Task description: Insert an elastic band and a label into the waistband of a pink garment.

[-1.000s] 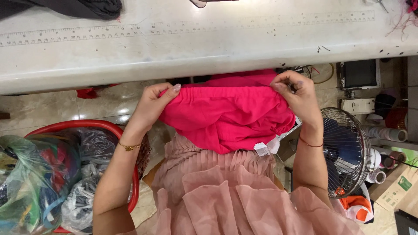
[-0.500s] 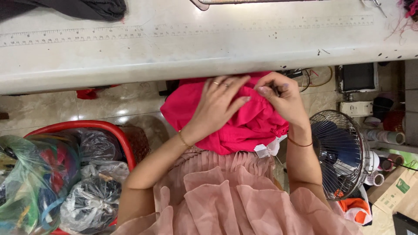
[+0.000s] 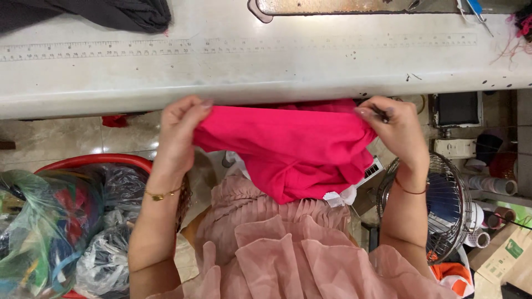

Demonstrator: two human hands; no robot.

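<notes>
A bright pink cloth [image 3: 288, 149] hangs over my lap, just below the front edge of the pale worktable [image 3: 266, 66]. My left hand [image 3: 180, 130] pinches its upper left corner. My right hand [image 3: 393, 130] grips the upper right corner, and the cloth is stretched wide between the two. A small white tag [image 3: 341, 196] dangles from the lower edge of the cloth. I wear a pale pink ruffled dress [image 3: 288, 249] beneath it.
A dark garment [image 3: 111, 14] lies at the table's back left. A red tub [image 3: 94, 163] full of plastic bags of scraps stands on the floor at left. A floor fan [image 3: 449, 213], thread cones and boxes crowd the right.
My hands were together on the bunched cloth half a second ago. Now they have moved apart and pulled the cloth out flat between them.
</notes>
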